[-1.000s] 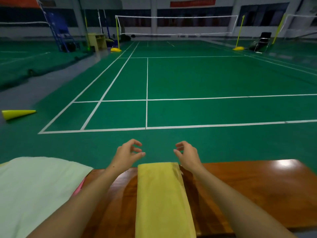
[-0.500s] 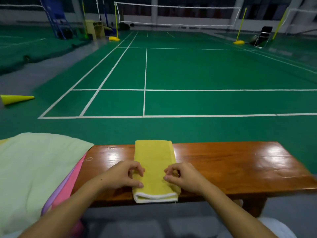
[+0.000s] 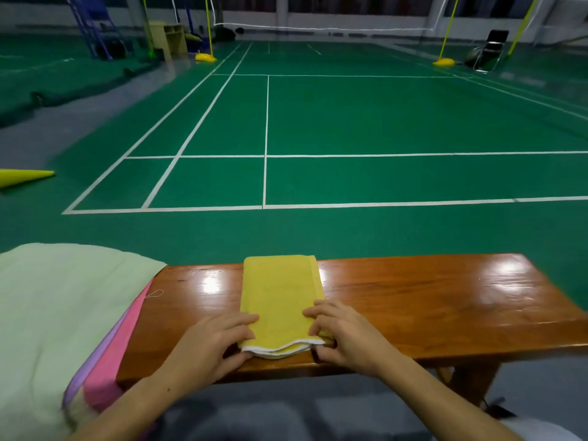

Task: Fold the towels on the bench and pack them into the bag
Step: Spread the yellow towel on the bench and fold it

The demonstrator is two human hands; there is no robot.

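A yellow towel (image 3: 281, 297), folded into a narrow strip with white edges at its near end, lies across the glossy wooden bench (image 3: 413, 300). My left hand (image 3: 213, 345) grips the near left corner of the towel, fingers on top and thumb below. My right hand (image 3: 345, 335) grips the near right corner the same way. A pile of unfolded towels lies over the bench's left end, a pale green towel (image 3: 54, 307) on top, a pink towel (image 3: 124, 338) and a purple one beneath. No bag is in view.
Beyond the bench lies a green badminton court (image 3: 350, 122) with white lines and a net at the far end. A yellow cone (image 3: 22, 178) lies on the floor at left. A chair (image 3: 490, 49) stands at the far right.
The towel was folded from a long strip to half its length. My hands came back from its far end to its near end, and now grip the near corners.
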